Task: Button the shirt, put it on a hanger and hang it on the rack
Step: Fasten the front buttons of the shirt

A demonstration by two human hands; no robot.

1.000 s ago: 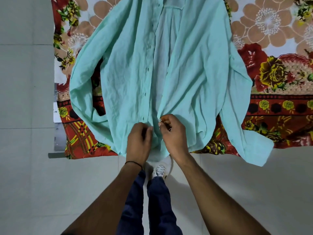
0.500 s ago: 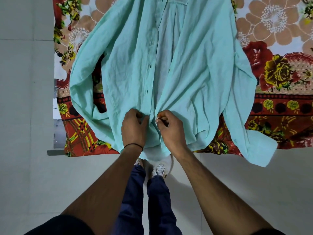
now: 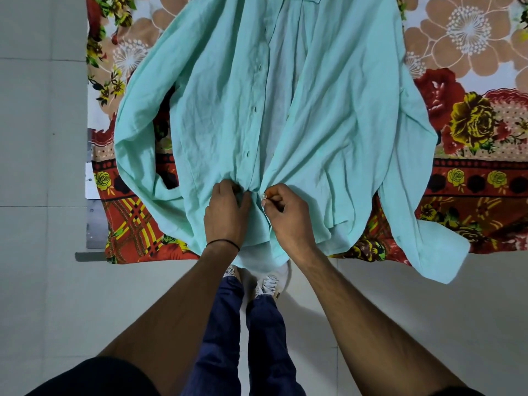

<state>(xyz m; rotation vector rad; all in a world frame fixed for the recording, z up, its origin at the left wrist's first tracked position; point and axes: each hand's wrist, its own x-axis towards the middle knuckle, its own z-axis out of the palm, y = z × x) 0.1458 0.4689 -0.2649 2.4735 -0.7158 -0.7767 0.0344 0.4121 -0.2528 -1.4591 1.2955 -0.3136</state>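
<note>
A mint-green shirt [image 3: 217, 110] lies face up and unbuttoned on a flowered bedsheet, its hem over the near edge. My left hand [image 3: 225, 210] pinches the left front panel with the buttonholes near the hem. My right hand [image 3: 285, 210] pinches the right front panel and holds a small white button [image 3: 263, 196] between thumb and finger, right beside the left hand. The two panels gape apart above my hands. Both sleeves spread outward; the right sleeve [image 3: 423, 224] hangs over the edge. No hanger or rack is in view.
The flowered bedsheet [image 3: 471, 115] covers a raised surface whose grey metal frame [image 3: 91, 224] shows at the left corner. Pale floor tiles [image 3: 40, 295] lie around it. My legs and white shoes [image 3: 268, 281] stand below the hem.
Both hands have slid a little farther up the shirt's front, and the fabric bunches more around them. The camera view has shifted slightly.
</note>
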